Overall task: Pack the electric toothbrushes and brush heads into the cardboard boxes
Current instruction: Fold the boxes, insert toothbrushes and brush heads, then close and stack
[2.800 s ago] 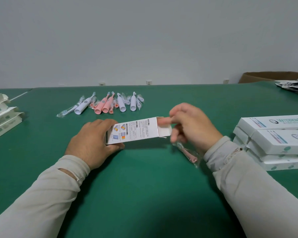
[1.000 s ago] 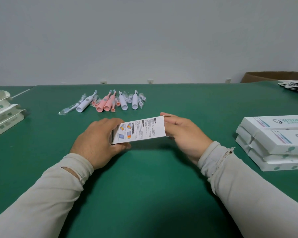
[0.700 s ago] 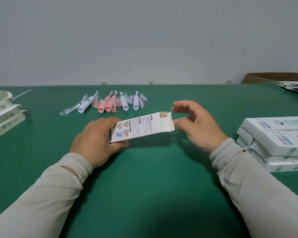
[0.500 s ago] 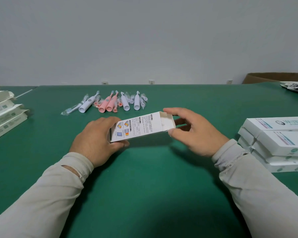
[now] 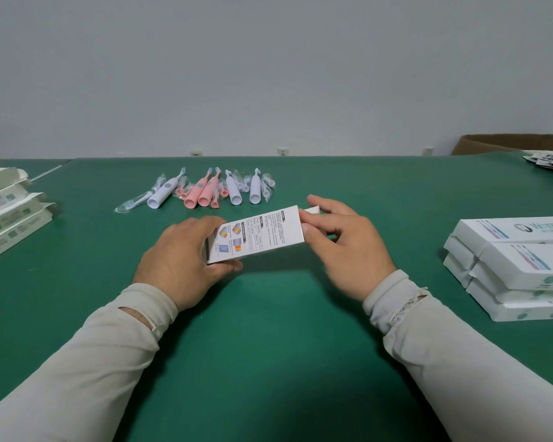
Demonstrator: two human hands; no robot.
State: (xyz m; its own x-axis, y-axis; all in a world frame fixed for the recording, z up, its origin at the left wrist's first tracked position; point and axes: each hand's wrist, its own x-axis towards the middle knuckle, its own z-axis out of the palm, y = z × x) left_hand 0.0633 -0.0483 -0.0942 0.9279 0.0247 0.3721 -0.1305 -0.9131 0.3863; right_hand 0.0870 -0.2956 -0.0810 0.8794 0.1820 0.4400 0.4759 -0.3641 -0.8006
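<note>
The left hand [image 5: 179,256] grips the box [image 5: 256,236] at table centre while the right hand [image 5: 342,240] pinches its three-o'clock end flap, which should tuck squarely, toothbrushes [image 5: 205,191] waiting at twelve.

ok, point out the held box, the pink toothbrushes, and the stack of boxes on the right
held box [image 5: 259,232], head view, printed face
pink toothbrushes [image 5: 201,193], head view, handle
stack of boxes [image 5: 521,266], head view, top face of a box

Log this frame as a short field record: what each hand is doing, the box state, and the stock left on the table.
left hand: grips the left end of the printed box
right hand: fingers at the box's right end flap
box state: held above the green table, flap not fully shut
unpacked toothbrushes: pink and white, far side
box stack: right
</note>
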